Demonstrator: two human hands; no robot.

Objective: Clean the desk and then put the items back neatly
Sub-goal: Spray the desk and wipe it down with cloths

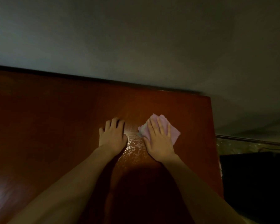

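Right grip point(158, 139) presses flat on pink cloth point(174, 135) (left grip point(113, 135) flat on desk point(55, 118)).

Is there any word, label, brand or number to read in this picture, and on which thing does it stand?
None: no readable text shows on the pink cloth, the wooden desk, the wall or the dark object at the right.

Both forearms bare, no sleeves; left hand point(113, 135) & right hand point(158, 139) ungloved.
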